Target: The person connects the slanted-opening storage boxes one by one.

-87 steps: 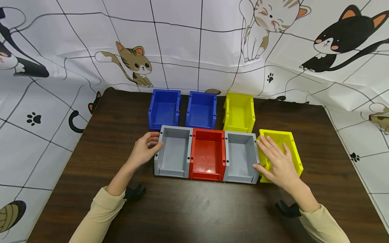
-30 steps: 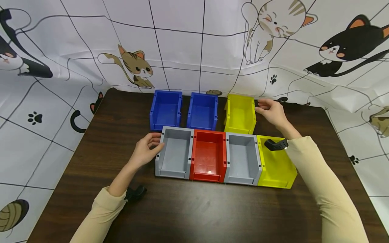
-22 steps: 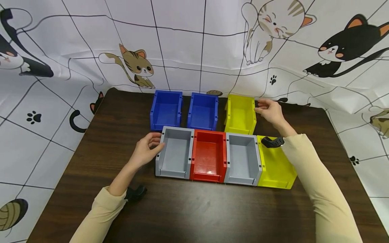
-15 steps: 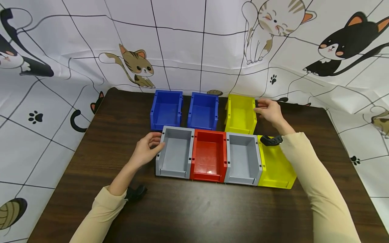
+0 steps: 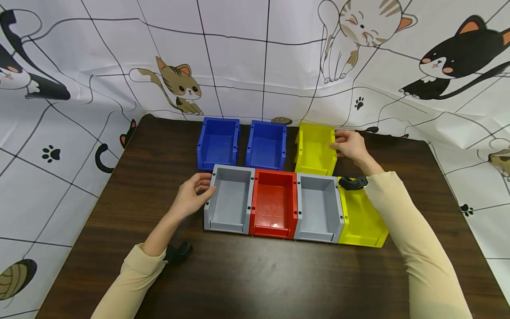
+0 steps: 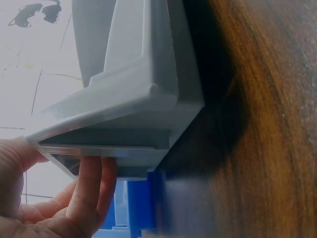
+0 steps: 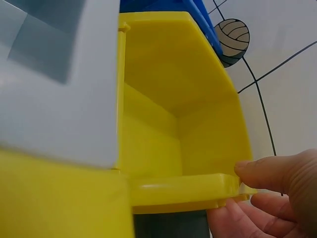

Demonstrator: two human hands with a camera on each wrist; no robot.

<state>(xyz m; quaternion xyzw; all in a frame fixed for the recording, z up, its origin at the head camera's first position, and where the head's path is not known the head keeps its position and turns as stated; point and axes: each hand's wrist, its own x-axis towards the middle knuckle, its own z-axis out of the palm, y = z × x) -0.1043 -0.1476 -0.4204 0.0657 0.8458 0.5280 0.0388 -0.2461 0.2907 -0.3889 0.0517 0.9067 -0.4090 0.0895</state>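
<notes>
Four-in-a-row is how the front storage bins stand: a left grey bin (image 5: 229,199), a red bin (image 5: 275,199), a right grey bin (image 5: 318,204) and a front yellow bin (image 5: 360,226). My left hand (image 5: 190,198) holds the left grey bin's outer side wall, thumb at the rim; in the left wrist view its fingers (image 6: 89,193) hook under the lip. Behind the row, my right hand (image 5: 352,146) pinches the right wall of the back yellow bin (image 5: 316,148). The right wrist view shows the thumb (image 7: 267,171) on that rim and fingers below.
Two blue bins, one at left (image 5: 218,144) and one in the middle (image 5: 266,145), stand in the back row. Dark wooden table (image 5: 247,279) lies underneath. A white cat-print sheet (image 5: 235,57) hangs behind. My right forearm passes over the front yellow bin.
My right hand has left the front yellow bin, now straightened against the right grey bin, and moved back to the back yellow bin, lately closing on its wall. The left hand stays put.
</notes>
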